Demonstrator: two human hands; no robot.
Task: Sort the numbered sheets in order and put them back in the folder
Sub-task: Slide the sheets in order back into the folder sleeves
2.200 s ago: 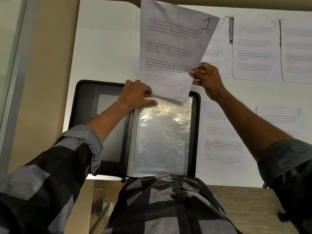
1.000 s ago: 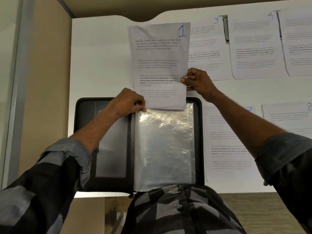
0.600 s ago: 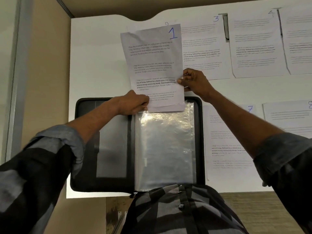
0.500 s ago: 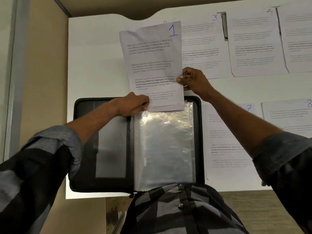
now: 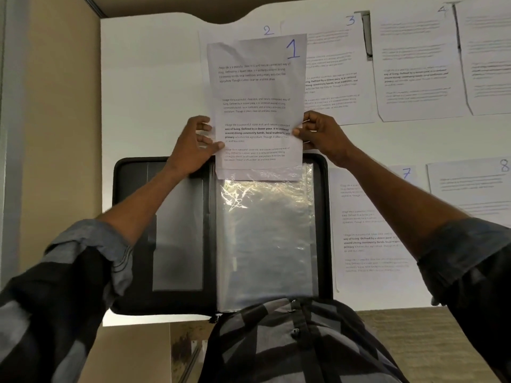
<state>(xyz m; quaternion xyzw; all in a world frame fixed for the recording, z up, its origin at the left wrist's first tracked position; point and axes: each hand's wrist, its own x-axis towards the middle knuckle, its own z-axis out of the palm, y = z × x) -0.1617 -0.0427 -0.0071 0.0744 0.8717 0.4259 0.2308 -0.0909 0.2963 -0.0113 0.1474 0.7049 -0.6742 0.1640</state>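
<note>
Since the sheet marked 1 (image 5: pixel 257 106) has to slide squarely into the clear sleeve (image 5: pixel 265 230), the left hand (image 5: pixel 193 145) and right hand (image 5: pixel 320 134) each take a side edge, every grip pinched on the paper. Its bottom edge appears just tucked into the sleeve mouth of the open black folder (image 5: pixel 132 189). Sheet 2 (image 5: pixel 266 30), sheet 3 (image 5: pixel 331 78) and sheet 7 (image 5: pixel 370 217) lie spread on the white bench (image 5: pixel 152 106), probably to keep the numbers readable.

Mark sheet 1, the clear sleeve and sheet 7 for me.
sheet 1 (image 5: pixel 257 89): head view, blank gap between its top two paragraphs.
clear sleeve (image 5: pixel 265 239): head view, middle of the shiny plastic.
sheet 7 (image 5: pixel 367 225): head view, mid-page among the printed text.
</note>
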